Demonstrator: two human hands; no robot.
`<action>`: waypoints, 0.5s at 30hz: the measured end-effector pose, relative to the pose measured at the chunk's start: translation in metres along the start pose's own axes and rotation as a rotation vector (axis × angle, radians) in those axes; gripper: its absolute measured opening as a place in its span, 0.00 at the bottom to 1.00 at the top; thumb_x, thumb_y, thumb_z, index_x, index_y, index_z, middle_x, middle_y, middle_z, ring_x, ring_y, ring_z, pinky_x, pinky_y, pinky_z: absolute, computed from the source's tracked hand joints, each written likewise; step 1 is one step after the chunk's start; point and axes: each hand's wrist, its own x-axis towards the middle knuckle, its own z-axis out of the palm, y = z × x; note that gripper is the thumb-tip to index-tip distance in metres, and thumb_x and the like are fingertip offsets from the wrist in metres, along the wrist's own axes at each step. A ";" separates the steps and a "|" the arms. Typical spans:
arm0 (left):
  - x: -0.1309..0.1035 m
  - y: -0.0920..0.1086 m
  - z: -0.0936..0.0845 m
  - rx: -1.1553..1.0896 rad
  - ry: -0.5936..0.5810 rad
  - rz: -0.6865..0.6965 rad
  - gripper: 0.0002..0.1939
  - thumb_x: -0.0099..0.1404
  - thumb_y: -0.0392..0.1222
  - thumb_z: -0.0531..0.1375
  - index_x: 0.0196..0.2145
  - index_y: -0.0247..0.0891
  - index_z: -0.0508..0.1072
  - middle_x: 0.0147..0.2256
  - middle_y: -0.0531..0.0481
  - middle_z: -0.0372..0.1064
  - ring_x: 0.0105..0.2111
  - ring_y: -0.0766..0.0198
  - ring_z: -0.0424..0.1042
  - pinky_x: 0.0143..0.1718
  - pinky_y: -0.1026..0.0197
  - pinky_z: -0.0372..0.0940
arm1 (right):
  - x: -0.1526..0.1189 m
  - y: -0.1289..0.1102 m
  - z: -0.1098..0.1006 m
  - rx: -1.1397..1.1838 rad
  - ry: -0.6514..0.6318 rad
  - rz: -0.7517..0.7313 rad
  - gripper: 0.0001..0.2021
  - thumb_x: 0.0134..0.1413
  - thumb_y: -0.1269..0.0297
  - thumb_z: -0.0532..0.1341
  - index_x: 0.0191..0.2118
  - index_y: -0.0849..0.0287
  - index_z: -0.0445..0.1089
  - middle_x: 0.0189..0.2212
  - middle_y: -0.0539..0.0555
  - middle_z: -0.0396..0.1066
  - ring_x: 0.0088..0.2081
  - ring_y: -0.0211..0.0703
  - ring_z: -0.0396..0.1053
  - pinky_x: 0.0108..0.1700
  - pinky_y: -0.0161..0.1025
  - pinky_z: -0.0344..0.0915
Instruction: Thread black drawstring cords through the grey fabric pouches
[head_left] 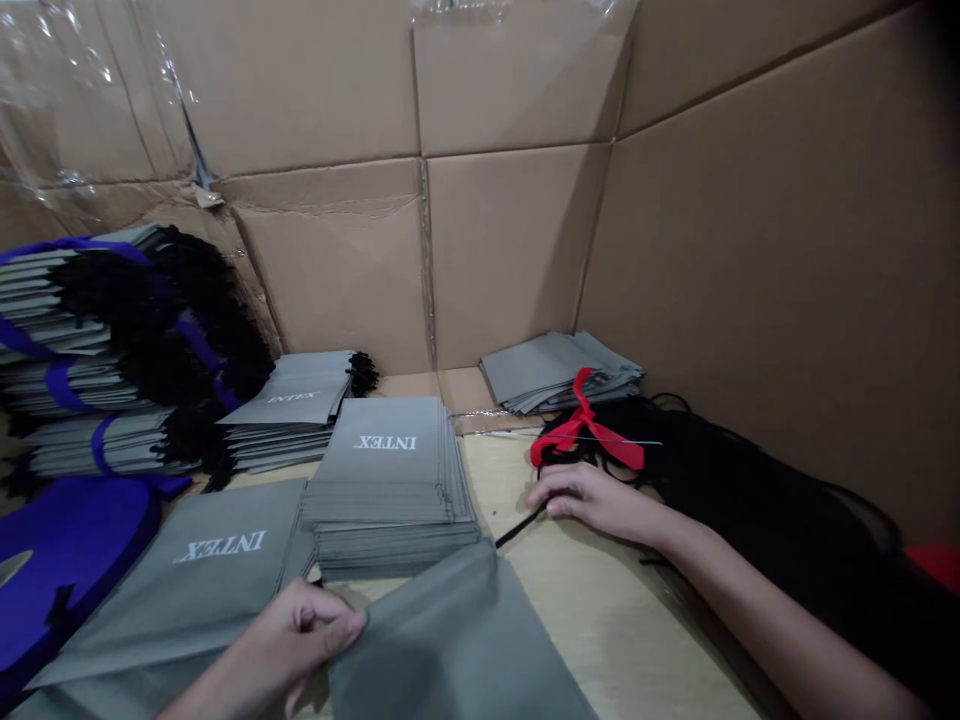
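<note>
My left hand (304,630) pinches the left corner of a grey fabric pouch (450,650) near the front of the table. A black cord (519,527) runs from the pouch's far corner to my right hand (592,500), whose fingers are closed on it. Just beyond the right hand, a red ribbon (583,420) is tied around a thick bundle of black cords (765,510). A thin metal rod (619,441) lies across the ribbon. Behind the held pouch stands a stack of grey pouches (390,470) printed INTEX.
More INTEX pouches (195,570) lie at left, beside a roll of blue strap (90,560). Corded pouches (289,400) are piled behind, near blue-banded bundles (97,380). Another grey pile (555,370) sits against the cardboard walls (517,250).
</note>
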 end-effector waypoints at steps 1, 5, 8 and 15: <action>0.001 -0.002 -0.001 0.009 0.013 -0.018 0.31 0.53 0.70 0.52 0.17 0.35 0.63 0.12 0.58 0.49 0.12 0.74 0.45 0.14 0.66 0.39 | 0.000 0.002 0.000 0.016 -0.003 0.005 0.10 0.55 0.65 0.57 0.39 0.56 0.75 0.35 0.53 0.72 0.38 0.43 0.68 0.42 0.38 0.63; 0.001 -0.001 -0.001 -0.063 0.048 0.015 0.31 0.54 0.68 0.54 0.15 0.34 0.66 0.12 0.56 0.52 0.12 0.74 0.48 0.15 0.66 0.41 | 0.001 0.013 0.001 0.054 0.000 0.024 0.11 0.55 0.63 0.58 0.40 0.55 0.76 0.31 0.52 0.69 0.35 0.42 0.67 0.40 0.37 0.63; 0.000 0.001 0.000 -0.163 0.075 0.071 0.31 0.52 0.67 0.57 0.12 0.34 0.64 0.12 0.56 0.51 0.14 0.74 0.48 0.17 0.66 0.44 | 0.001 0.019 0.001 0.068 -0.006 0.031 0.13 0.53 0.61 0.59 0.43 0.53 0.75 0.31 0.51 0.68 0.35 0.42 0.67 0.40 0.39 0.63; 0.004 -0.009 -0.002 -0.192 0.112 0.029 0.30 0.51 0.66 0.58 0.16 0.32 0.72 0.08 0.57 0.50 0.09 0.75 0.45 0.15 0.66 0.36 | 0.003 0.025 0.000 0.076 0.025 0.048 0.11 0.52 0.59 0.59 0.34 0.57 0.78 0.28 0.52 0.70 0.32 0.42 0.67 0.37 0.39 0.63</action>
